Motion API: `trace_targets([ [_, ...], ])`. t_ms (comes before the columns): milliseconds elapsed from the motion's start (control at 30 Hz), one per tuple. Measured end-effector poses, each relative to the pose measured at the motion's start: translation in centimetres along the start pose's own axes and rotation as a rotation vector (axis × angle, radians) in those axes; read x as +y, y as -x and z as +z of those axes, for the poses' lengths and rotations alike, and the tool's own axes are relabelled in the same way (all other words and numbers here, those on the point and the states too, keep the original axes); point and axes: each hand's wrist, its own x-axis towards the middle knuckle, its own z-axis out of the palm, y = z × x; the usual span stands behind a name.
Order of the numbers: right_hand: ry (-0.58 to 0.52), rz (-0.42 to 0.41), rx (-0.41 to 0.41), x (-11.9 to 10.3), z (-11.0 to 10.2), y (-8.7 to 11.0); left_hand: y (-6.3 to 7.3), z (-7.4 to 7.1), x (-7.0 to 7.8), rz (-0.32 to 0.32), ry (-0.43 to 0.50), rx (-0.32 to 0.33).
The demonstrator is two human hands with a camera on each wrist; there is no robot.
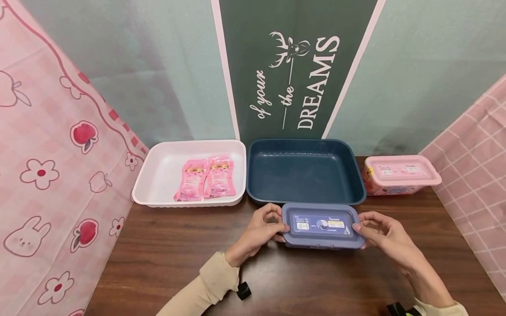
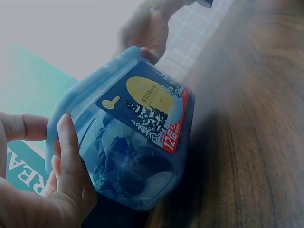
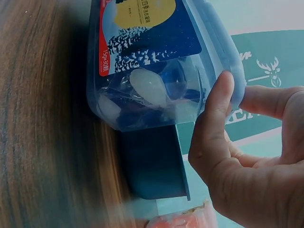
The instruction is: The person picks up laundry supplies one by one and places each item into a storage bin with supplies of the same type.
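Observation:
A clear plastic tub of laundry pods [image 2: 137,156] with a blue-purple lid [image 1: 322,226] is held level in front of the dark blue tray. My left hand [image 1: 262,228] pinches the left end of the lid, thumb on top and fingers beneath the rim. At the opposite end, my right hand [image 1: 389,235] grips the lid the same way. Through the clear wall in the right wrist view, white and blue pods [image 3: 149,88] show below a printed label [image 3: 147,33]. The lid is on the tub.
Behind the tub stands the dark blue tray [image 1: 306,175]. A white tray [image 1: 158,175] to its left holds two pink pouches [image 1: 191,180]. On the right is a pink-lidded tub [image 1: 403,173]. Patterned cloth walls [image 1: 47,175] border the wooden table [image 1: 166,245].

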Motion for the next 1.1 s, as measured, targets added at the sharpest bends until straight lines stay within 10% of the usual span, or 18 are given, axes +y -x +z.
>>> trace_targets([
  [1100, -0.187, -0.151, -0.129, -5.0, -0.7, -2.6, -1.1, -1.8, 6.5, 0.02, -0.082, -0.021],
])
